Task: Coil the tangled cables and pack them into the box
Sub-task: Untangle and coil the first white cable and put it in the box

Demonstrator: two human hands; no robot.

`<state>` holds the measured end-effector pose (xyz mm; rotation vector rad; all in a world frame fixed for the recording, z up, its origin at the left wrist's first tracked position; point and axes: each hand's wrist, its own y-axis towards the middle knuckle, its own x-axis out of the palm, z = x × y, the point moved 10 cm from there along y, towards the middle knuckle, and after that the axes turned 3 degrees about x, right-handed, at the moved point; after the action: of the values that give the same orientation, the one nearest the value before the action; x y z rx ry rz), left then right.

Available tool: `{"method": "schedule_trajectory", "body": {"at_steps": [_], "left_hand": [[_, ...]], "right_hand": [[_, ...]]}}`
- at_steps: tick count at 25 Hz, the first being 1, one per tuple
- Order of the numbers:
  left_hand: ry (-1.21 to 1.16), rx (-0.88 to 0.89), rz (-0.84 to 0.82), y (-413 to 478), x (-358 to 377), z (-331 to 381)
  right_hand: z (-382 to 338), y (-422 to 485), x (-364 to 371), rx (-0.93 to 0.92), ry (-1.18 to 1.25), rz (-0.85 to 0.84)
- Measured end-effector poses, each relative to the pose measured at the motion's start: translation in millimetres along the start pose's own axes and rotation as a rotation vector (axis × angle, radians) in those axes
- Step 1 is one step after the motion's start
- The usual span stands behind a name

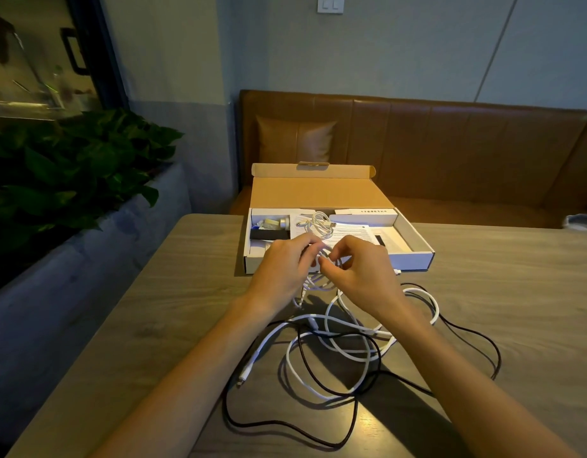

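Observation:
An open cardboard box [414, 238] lies flat on the wooden table [516, 292], its lid tipped back. Inside it a small coiled white cable [319, 223] rests on papers. Just in front of the box, my left hand [285, 266] and my right hand [361, 269] meet above the table, and both pinch a thin white cable [313, 281] that hangs in small loops between them. Below my wrists a thick white cable [295, 355] and a black cable [351, 421] lie tangled together in loose loops.
The box also holds a black block [269, 234], a small metal part [283, 222] and a white inner carton [368, 217]. A brown bench with a cushion [295, 140] stands behind the table. Green plants [70, 166] fill a planter to the left.

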<state>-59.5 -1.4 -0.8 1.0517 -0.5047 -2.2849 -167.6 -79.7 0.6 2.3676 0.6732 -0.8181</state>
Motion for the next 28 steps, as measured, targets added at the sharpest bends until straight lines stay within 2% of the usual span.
{"method": "schedule_trajectory", "body": {"at_steps": [6,9,11,15,18,23,25,28], "left_hand": [[0.001,-0.076,-0.071,0,12,-2],[0.013,-0.190,-0.132,1,13,-12],[-0.174,-0.316,-0.149,0,12,-21],[-0.887,-0.601,-0.060,-12,26,-24],[-1.243,-0.686,-0.019,-16,38,-14],[-1.356,-0.658,-0.004,-20,40,3],[-1.396,-0.643,0.042,-19,39,5],[-1.410,-0.695,0.118,-21,34,-1]], "right_hand": [[14,1,-8,0.099,0.078,0.070],[13,4,-13,0.091,0.113,0.071],[8,6,-16,0.063,0.148,0.065],[1,4,-17,0.040,0.344,0.068],[-2,1,-18,0.054,0.473,0.084],[3,0,-22,0.148,0.637,0.139],[-4,-3,-26,0.099,0.632,0.171],[-21,-8,-28,-0.028,0.480,0.164]]}}
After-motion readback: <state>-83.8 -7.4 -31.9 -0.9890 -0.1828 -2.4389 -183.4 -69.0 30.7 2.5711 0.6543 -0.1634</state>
